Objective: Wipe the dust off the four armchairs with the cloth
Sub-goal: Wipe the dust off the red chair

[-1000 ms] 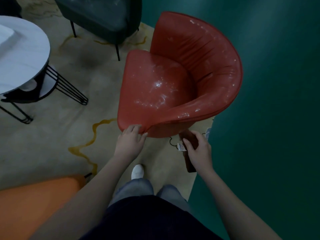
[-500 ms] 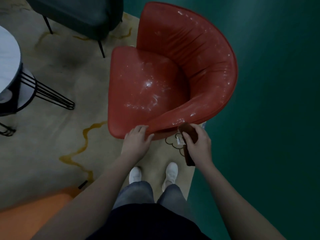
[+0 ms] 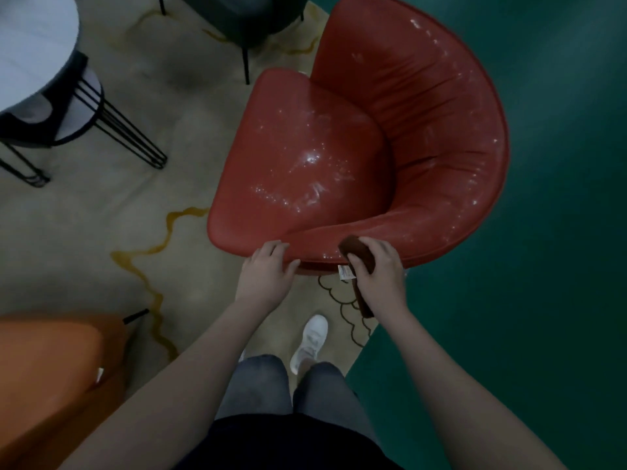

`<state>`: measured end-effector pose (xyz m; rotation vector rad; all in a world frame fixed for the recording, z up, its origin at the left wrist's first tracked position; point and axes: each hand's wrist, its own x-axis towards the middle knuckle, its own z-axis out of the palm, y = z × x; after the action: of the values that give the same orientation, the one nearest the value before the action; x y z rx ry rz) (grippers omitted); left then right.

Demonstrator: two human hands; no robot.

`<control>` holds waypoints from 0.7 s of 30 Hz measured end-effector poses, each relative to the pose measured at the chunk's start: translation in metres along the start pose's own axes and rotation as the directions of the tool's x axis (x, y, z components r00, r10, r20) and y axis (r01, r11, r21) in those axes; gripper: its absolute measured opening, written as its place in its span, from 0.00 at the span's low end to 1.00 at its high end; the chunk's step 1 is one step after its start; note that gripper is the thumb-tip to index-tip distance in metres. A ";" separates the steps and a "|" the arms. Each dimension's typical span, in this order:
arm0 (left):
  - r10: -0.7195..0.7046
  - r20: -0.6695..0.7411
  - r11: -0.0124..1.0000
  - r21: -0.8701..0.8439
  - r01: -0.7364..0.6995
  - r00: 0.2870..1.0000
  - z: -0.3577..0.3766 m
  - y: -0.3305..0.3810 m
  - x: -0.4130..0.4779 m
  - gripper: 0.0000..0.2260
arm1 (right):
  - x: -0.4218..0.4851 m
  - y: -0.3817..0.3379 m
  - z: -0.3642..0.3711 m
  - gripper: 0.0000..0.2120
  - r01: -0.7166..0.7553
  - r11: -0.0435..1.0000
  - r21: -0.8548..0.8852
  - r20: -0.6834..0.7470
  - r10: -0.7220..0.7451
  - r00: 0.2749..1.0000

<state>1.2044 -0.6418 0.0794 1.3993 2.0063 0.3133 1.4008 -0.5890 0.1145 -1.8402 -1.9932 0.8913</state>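
A red armchair (image 3: 339,157) with white dust specks on its seat and curved back stands in front of me. My left hand (image 3: 266,274) rests on the near end of its armrest, fingers over the edge. My right hand (image 3: 381,269) grips a brown cloth (image 3: 359,254) with a white tag, and the cloth's top touches the armrest's near edge while its tail hangs down. An orange armchair (image 3: 47,374) is at lower left. A dark armchair (image 3: 244,18) shows at the top.
A round white table (image 3: 30,45) on black wire legs stands at upper left on a beige rug (image 3: 101,232) with yellow lines. Dark green floor (image 3: 543,300) lies to the right. My legs and white shoes are below the hands.
My right hand has lifted the cloth from below the chair up onto the armrest's edge. The left hand stays on the armrest. The view has shifted.
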 end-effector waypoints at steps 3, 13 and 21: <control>-0.075 -0.048 0.996 -0.042 0.073 0.996 0.019 0.003 0.003 0.21 | 0.018 0.007 0.010 0.14 0.082 0.996 -0.027 0.074 -0.080 0.994; -0.254 -0.139 0.955 -0.190 0.226 0.957 0.060 -0.014 0.015 0.21 | 0.037 0.010 0.075 0.14 0.278 0.956 -0.093 0.152 -0.262 0.953; -0.304 -0.161 0.905 -0.358 0.231 0.939 0.075 -0.017 0.022 0.23 | 0.027 0.043 0.063 0.13 0.302 0.930 -0.209 0.031 -0.302 0.953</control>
<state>1.2348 -0.6416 0.0054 0.8940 2.1626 0.6699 1.3937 -0.5788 0.0346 -1.5661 -2.3648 0.6061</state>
